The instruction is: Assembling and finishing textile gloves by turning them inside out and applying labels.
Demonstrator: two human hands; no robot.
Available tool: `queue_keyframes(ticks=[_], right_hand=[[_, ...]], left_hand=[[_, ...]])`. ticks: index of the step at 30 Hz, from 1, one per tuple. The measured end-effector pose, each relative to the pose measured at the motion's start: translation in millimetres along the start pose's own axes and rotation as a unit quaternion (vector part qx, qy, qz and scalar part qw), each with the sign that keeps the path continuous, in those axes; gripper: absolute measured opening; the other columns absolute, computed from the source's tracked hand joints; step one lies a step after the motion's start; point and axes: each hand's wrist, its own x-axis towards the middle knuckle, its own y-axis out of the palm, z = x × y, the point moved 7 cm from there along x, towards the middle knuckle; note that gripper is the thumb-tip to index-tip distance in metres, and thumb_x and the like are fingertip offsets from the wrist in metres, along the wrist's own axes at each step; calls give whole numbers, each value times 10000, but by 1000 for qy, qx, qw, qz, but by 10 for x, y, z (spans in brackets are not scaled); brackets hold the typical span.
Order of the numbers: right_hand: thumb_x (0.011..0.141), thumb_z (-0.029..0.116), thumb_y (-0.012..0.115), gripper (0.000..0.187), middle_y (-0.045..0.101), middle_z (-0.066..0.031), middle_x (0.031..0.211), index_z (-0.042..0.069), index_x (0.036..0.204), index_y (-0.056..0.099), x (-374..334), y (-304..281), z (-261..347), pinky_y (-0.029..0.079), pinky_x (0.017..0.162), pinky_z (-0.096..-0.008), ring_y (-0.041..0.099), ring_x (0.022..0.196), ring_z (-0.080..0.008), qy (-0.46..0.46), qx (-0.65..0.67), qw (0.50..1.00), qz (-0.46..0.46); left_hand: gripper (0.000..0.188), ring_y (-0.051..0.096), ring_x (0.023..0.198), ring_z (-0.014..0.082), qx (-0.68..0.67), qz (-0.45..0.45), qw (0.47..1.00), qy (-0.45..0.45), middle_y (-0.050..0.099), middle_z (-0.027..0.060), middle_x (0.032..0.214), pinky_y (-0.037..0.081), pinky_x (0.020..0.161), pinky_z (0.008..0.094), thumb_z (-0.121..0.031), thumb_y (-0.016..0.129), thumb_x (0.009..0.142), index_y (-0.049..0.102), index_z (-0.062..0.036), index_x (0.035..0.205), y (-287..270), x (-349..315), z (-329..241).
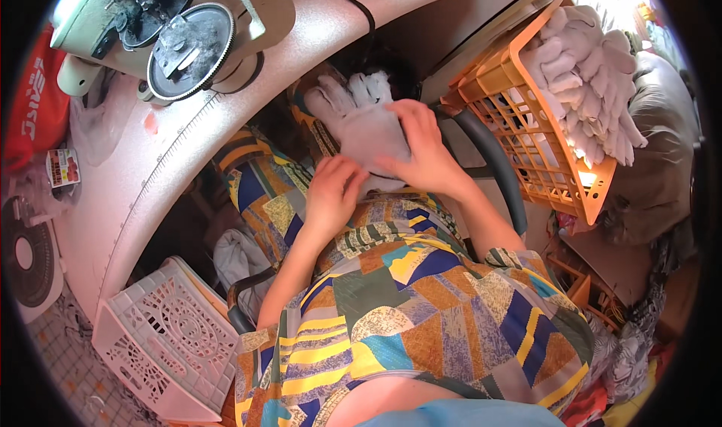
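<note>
A small stack of white knit gloves [370, 137] lies over my lap, fingers pointing away from me. My right hand [425, 152] grips the stack's right side, its thumb across the top and its fingers along the far edge. At the near left corner, my left hand [332, 192] has its fingers curled in against the cuff end; their tips are partly hidden. More glove fabric shows beneath the stack, close to my patterned clothing.
An orange plastic basket [519, 118] piled with white gloves [583, 81] stands tilted at the right, beside a dark chair armrest [492, 156]. To the left curves a white worktable [143, 164] carrying a machine with a round, lint-covered plate [192, 51]. A white plastic basket [169, 329] sits lower left.
</note>
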Motion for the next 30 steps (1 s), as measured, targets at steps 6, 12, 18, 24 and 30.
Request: queue_keyframes(ticks=[6,12,18,24,30], right_hand=[[789,260,727,385,564,-136,1137,61,1106,639,-73,62,116,423,950,-427,520,1115,-348,28,57,986,153],[850,220,679,301,613,-133,1095,54,1101,666,-62,100,75,437,929,-420,555,1063,-340,15,119,982,146],[715,15,671,367,633,-136,1034,39,1080,651,-80,26,175,441,903,-391,564,1037,-313,-27,-2,999,33],[653,-21,653,224,561,-113,834,44,857,586,58,-68,134,471,700,-402,554,800,-350,32,73,989,-122],[718,10,583,115,500,-135,754,30,829,555,86,-102,550,483,641,-396,569,726,-334,-217,65,964,-139]], left_hand=[[96,545,821,324,-97,-67,992,-40,568,116,815,429,731,386,-95,641,863,602,-9,846,-32,98,-118],[89,545,812,318,-120,-86,987,-69,573,112,787,420,728,369,-81,639,858,600,-4,837,-54,78,-80],[58,545,801,329,-26,-158,985,63,581,123,813,438,716,405,-28,659,819,604,-8,822,-141,55,-435],[348,527,967,333,60,-203,975,71,553,141,1020,431,836,408,68,708,679,566,-10,987,-2,47,-556],[365,551,992,252,-2,-226,974,1,578,116,1042,434,884,346,83,621,694,578,-9,1044,-218,221,-395]])
